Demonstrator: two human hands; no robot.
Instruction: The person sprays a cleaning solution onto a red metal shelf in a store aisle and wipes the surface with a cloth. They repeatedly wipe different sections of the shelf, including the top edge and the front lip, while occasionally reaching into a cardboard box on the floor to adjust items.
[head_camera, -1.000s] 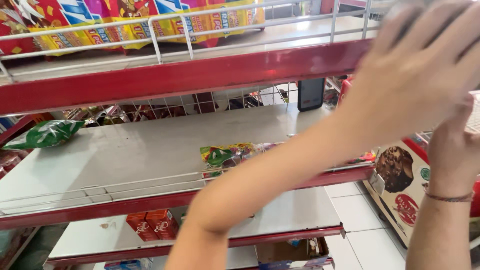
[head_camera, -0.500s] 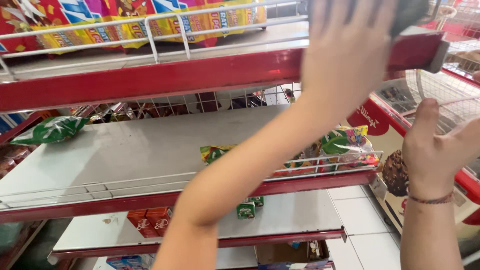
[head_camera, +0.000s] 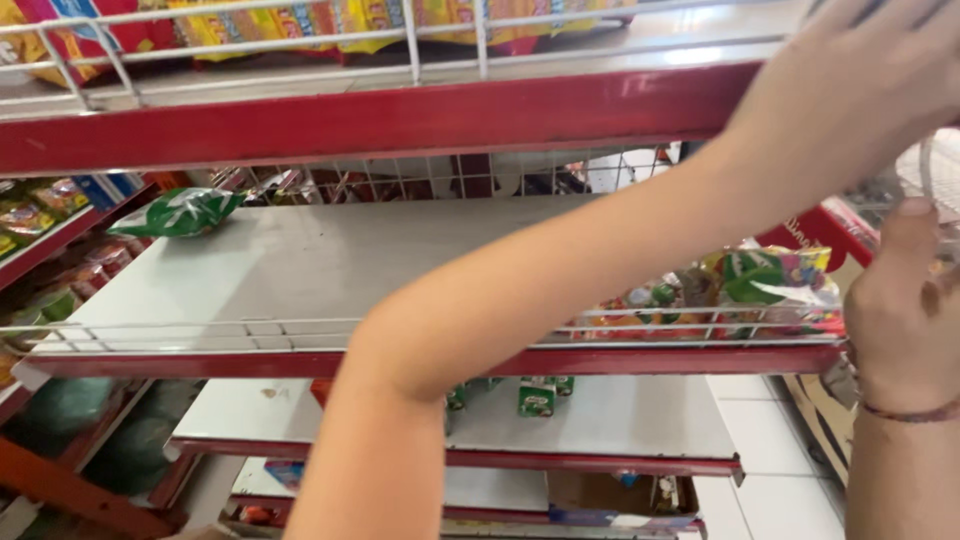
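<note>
My left arm crosses the view from the bottom middle to the top right. My left hand (head_camera: 850, 90) lies blurred against the right end of the red top shelf (head_camera: 400, 120), its fingertips cut off by the frame edge. My right hand (head_camera: 900, 300), with a thin bracelet on its wrist, is at the right edge with the thumb up, closed on a white wire rack (head_camera: 935, 165). Colourful snack packets (head_camera: 770, 280) lie just left of it, at the right end of the grey middle shelf (head_camera: 350, 260).
A green bag (head_camera: 180, 212) lies at the back left of the middle shelf. Yellow and red snack bags (head_camera: 300, 20) fill the top shelf behind a wire rail. Small green cartons (head_camera: 537, 397) stand on the lower shelf. White floor tiles (head_camera: 770, 490) show at the bottom right.
The view has swung left and right. My left hand stays up at the top shelf's right end, and my right hand has risen a little beside the wire rack.
</note>
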